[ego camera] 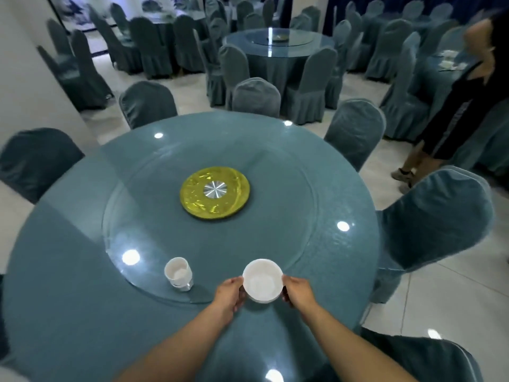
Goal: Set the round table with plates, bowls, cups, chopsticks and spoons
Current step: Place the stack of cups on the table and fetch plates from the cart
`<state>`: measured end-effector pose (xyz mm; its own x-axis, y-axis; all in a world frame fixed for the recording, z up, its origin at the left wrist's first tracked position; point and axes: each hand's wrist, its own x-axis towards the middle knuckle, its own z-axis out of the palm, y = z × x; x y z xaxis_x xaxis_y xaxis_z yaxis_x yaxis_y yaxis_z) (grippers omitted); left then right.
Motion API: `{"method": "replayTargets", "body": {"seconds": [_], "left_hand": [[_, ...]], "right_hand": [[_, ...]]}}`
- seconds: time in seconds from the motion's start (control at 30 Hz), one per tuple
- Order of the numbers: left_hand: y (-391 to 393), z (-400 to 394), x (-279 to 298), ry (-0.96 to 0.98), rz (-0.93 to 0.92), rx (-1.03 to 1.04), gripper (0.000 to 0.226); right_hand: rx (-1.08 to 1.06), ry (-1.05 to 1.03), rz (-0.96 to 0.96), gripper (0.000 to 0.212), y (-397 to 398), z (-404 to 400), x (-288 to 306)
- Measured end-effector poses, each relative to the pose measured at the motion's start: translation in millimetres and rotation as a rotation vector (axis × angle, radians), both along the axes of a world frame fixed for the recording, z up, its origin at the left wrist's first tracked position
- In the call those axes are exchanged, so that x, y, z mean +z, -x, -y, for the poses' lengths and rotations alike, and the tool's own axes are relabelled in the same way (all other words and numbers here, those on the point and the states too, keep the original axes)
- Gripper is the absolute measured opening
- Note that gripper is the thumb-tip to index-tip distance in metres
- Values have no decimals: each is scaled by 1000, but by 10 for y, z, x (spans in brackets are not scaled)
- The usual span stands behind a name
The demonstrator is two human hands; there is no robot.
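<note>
Both hands grasp the white bowl point(262, 280) from opposite sides: left hand point(230, 295) on its left wall with fingers curled under, right hand point(298, 290) on its right wall, thumbs near the rim. Bowl sits in the lower centre of the frame, over the near edge of the round table point(68, 312), just outside the rim of the glass turntable point(275, 166); whether its base touches the cloth cannot be told. Judgement: the step is placing this bowl at the nearest seat. To do it well, keep it level, lower it straight, clear of the turntable edge so rotation will not catch it, and release both sides together. Bowl looks plain, glossy, round, empty, fairly deep; likely ceramic and slippery on the smooth surface. A white cup point(178, 272) stands lower left of centre on the turntable edge, apparently nested in a clear glass, well apart from the bowl. No plates, chopsticks or spoons visible here.
</note>
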<state>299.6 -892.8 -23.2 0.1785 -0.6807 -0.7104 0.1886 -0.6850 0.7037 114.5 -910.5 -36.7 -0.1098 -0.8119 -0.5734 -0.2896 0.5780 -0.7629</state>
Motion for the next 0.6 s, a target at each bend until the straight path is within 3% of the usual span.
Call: {"method": "replayTargets", "body": {"seconds": [0.3,0.6], "left_hand": [[-795,427,-431,-86,0,152,15],[-1131,456,-762,-297,-263,479,10]], "right_hand": [[5,-214,148,30,-864,525,-315],[-4,-332,144,19,-1351,740,-549]]}}
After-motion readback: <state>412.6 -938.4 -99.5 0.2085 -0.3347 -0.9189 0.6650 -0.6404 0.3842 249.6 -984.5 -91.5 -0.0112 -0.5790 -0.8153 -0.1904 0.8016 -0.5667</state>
